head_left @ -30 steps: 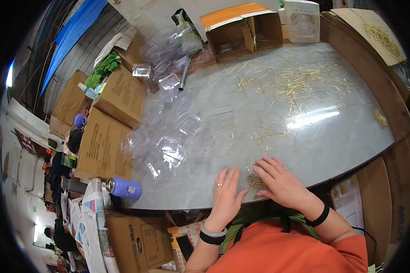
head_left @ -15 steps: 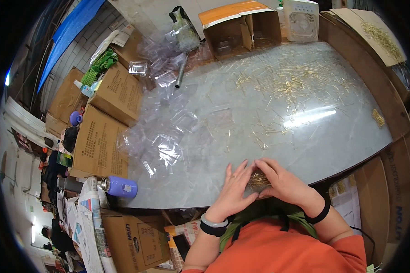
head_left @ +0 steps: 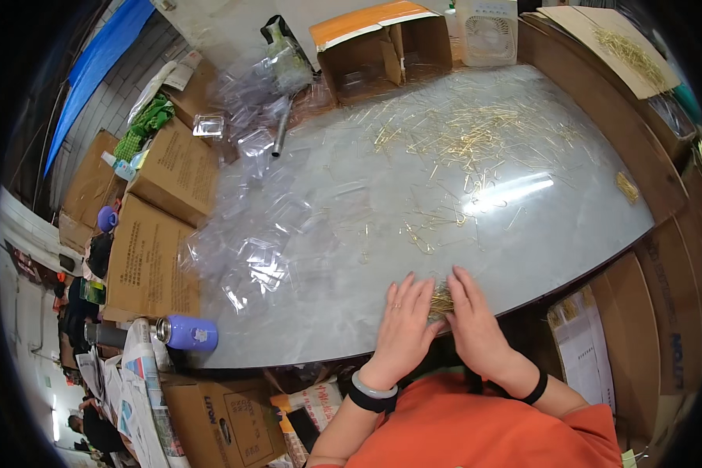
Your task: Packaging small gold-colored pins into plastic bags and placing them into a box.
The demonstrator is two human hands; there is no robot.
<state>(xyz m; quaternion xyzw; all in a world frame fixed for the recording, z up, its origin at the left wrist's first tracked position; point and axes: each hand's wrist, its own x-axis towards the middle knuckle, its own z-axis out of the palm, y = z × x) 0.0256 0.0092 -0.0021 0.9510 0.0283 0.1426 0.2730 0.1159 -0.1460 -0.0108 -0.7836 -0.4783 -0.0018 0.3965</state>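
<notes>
At the table's near edge, a small bundle of thin gold wire hooks [head_left: 441,303] lies between my two hands. My left hand [head_left: 404,321] rests along its left side with fingers stretched forward, palm down. Along the right side is my right hand [head_left: 473,321], its fingers also straight and pointing away from me. The inner sides of both hands are against the bundle or very close to it, and they hide part of it. Farther off, a loose scatter of gold wire hooks [head_left: 480,132] covers the far right of the table, with a few strays [head_left: 417,234] nearer my hands.
Clear plastic packs [head_left: 265,261] spread over the left of the grey table [head_left: 351,312]. A metal tube [head_left: 281,129] lies behind them. Cardboard boxes [head_left: 152,257] and a purple bottle [head_left: 191,333] line the left edge. At the back stand an orange-topped box [head_left: 378,54] and a white fan [head_left: 487,35].
My fingers have gone from cupped around the bundle, tips close together, to stretched out on either side of it. The view has shifted slightly, moving the table leftward in the picture.
</notes>
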